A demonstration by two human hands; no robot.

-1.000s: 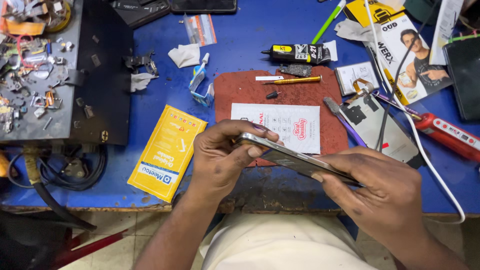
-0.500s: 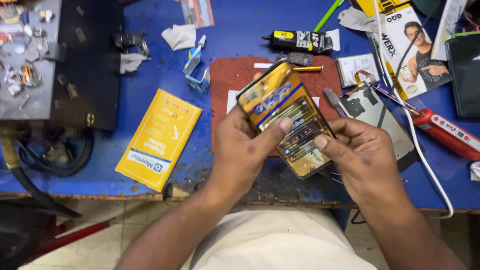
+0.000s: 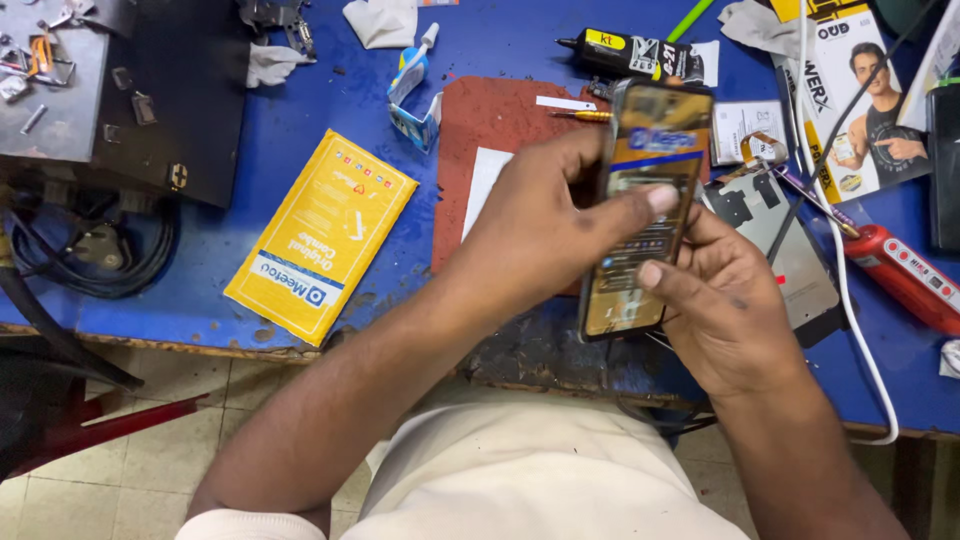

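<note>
**Both hands on the phone above the mat**

While I hold the slim dark smartphone with the glossy, reflecting screen [image 3: 645,205] upright between both hands, my left hand [image 3: 545,215] wraps its left edge from behind, thumb laid across the glass near the middle. My right hand [image 3: 725,300] cups the lower right edge, thumb tip pressed on the screen just below the other thumb. Both hands are closed on the phone, neither one loose.

I judge this to be an inspection or pressing step: the two thumbs sit on the glass as if checking how the screen seats in its frame. A next move would call for steady, even pressure and a grip by the edges, since the glass is slick and the phone hangs in the air above the near edge of the desk, touching nothing but my hands.

The phone looks whole from the front; its screen mirrors yellow and blue print, so I cannot tell if it is lit.

Beneath it lies the reddish-brown rubber work mat [image 3: 480,150] on the blue desk [image 3: 250,260]. Toward the far edge rests a black glue tube with a yellow label [image 3: 630,55]. Left of the mat lies a flat yellow packet [image 3: 320,235]. Near the right edge sit a grey phone back panel [image 3: 790,245] and a red-handled tool [image 3: 910,275] with a white cable [image 3: 850,300].
</note>
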